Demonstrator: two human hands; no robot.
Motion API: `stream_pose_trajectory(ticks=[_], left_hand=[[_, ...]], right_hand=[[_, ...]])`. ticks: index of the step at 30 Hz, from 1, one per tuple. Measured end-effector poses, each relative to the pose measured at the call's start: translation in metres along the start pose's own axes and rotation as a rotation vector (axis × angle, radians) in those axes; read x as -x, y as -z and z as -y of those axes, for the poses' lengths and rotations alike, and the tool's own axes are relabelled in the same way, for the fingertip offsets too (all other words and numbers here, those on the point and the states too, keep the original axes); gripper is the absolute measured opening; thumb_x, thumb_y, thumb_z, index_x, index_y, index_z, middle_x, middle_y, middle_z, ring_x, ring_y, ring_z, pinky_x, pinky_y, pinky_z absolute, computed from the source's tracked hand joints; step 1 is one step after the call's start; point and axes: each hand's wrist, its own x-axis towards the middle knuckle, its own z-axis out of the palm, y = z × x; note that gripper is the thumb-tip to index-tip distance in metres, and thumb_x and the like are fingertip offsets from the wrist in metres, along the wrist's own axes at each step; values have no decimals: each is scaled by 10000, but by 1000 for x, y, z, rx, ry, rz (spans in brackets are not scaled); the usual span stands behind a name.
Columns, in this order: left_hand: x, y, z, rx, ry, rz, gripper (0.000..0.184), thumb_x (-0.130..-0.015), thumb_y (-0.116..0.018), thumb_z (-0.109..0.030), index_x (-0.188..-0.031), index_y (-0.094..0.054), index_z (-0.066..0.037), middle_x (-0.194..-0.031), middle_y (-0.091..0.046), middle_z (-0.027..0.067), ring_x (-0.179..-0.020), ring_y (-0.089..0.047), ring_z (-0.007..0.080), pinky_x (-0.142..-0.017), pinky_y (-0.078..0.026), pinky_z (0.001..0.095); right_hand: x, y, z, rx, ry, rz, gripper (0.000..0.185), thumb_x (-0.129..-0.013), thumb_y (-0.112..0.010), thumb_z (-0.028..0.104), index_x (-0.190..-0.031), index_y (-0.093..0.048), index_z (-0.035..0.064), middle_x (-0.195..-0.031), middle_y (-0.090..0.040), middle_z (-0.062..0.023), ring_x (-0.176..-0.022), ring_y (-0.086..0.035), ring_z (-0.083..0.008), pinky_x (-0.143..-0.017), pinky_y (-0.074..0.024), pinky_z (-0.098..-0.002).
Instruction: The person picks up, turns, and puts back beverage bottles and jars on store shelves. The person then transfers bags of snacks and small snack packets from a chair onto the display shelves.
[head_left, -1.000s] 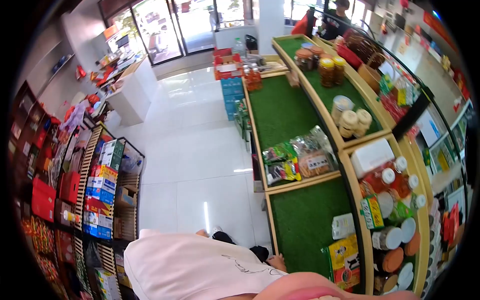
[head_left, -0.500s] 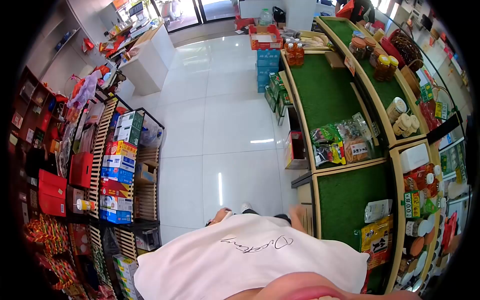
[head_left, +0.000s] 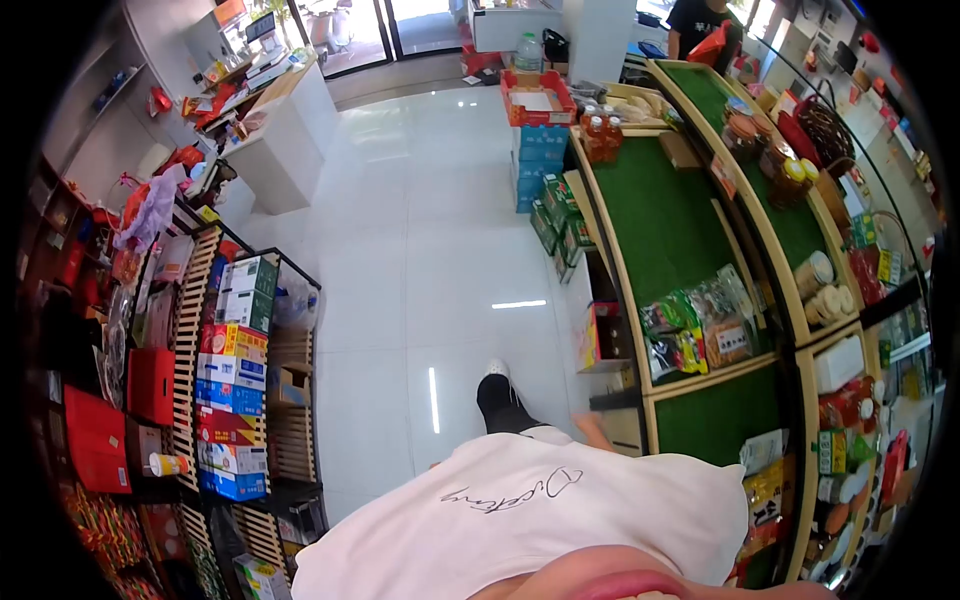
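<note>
My right hand (head_left: 592, 430) hangs at my side, close to the base of the wooden display shelf (head_left: 625, 430). It is small and blurred, so its fingers cannot be made out. Only a sliver of my left hand (head_left: 435, 464) shows past the edge of my white shirt (head_left: 540, 500); the shirt hides the rest. One leg in black with a white shoe (head_left: 497, 372) reaches forward over the tiled floor (head_left: 380, 300). Bagged snacks (head_left: 728, 335) lie on the green shelf mat (head_left: 660, 220) to my right.
On the left stands a slatted rack (head_left: 190, 330) with stacked boxes (head_left: 232, 370). A white counter (head_left: 280, 150) is farther ahead. Blue cartons (head_left: 541, 155) with a red crate (head_left: 538, 95) stand by the shelf's far end. A person in black (head_left: 695, 25) holds a red bag beyond.
I have stepped forward; one leg now reaches ahead. My left hand has slipped mostly behind the shirt. The person at the back right has come more into view.
</note>
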Motion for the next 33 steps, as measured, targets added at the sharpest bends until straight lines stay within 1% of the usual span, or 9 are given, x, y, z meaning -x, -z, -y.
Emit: stream_pose_trajectory(ticks=[7, 13, 15, 16, 17, 20, 22, 24, 33], left_hand=[[-98, 99, -93, 3, -87, -109, 303, -773, -524, -297, -939, -637, -69, -851, -646, 147, -826, -611, 303, -744, -472, 359], [-203, 212, -230, 250, -304, -195, 253, -872, -455, -263, -925, -596, -59, -862, -641, 96, -787, -598, 202, -689, -455, 335], [-196, 274, -326, 381, -640, -395, 232, -895, -481, -187, -1022, -570, -15, -985, -611, 104, -929, -559, 185, -806, -439, 306], [-178, 314, -381, 529, -771, -428, 245, -901, -478, -179, -1054, -561, -7, -1011, -604, 104, -960, -549, 180, -835, -433, 301], [-143, 355, -444, 713, -898, -405, 221, -902, -472, -150, -1043, -568, -10, -1018, -605, 86, -962, -545, 177, -834, -428, 297], [-27, 454, -568, 555, -1359, -870, 188, -875, -473, -80, -1023, -571, -18, -986, -596, 70, -933, -544, 158, -851, -402, 264], [11, 508, -594, 521, -1987, -831, 432, -885, -412, -386, -1075, -492, -6, -1143, -487, 144, -974, -499, 311, -910, -376, 419], [46, 534, -626, 637, -2256, -278, 397, -854, -420, -425, -1060, -530, -103, -1156, -483, 106, -1022, -445, 278, -940, -293, 419], [6, 614, -679, 930, -2539, 54, 418, -840, -429, -454, -1070, -531, -121, -1136, -484, 85, -1013, -442, 270, -922, -300, 411]], right_hand=[[-106, 27, 65, 292, 287, 351, 411, -780, -468, 377, -988, -613, 53, -1113, -544, -207, -1079, -482, -367, -893, -385, -431], [-150, 57, 262, -51, 475, -42, 444, -734, -518, 401, -957, -624, 33, -980, -605, -208, -933, -576, -354, -836, -426, -433], [-148, 87, 334, -181, 442, 199, 484, -771, -494, 418, -1056, -593, 39, -1092, -567, -206, -1042, -526, -349, -889, -396, -431], [-154, 75, 362, -237, 528, -59, 385, -745, -545, 332, -978, -626, 37, -888, -638, -163, -819, -597, -283, -755, -451, -391], [-139, 95, 390, -351, 577, 92, 402, -774, -546, 341, -1039, -602, 44, -909, -638, -147, -831, -596, -269, -753, -457, -380], [-90, 145, 448, -494, 528, 214, 340, -774, -594, 298, -1012, -589, 56, -899, -632, -88, -822, -579, -169, -738, -451, -291], [-96, 138, 452, -510, 522, 154, 353, -769, -593, 302, -1024, -583, 57, -900, -631, -100, -830, -582, -197, -753, -450, -304], [-92, 129, 441, -526, 461, 136, 354, -762, -593, 301, -1012, -587, 51, -898, -631, -115, -835, -584, -229, -763, -449, -320], [-87, 60, 285, -407, -246, 182, 318, -703, -573, 303, -849, -627, 26, -808, -622, -134, -681, -570, -242, -603, -442, -381]])
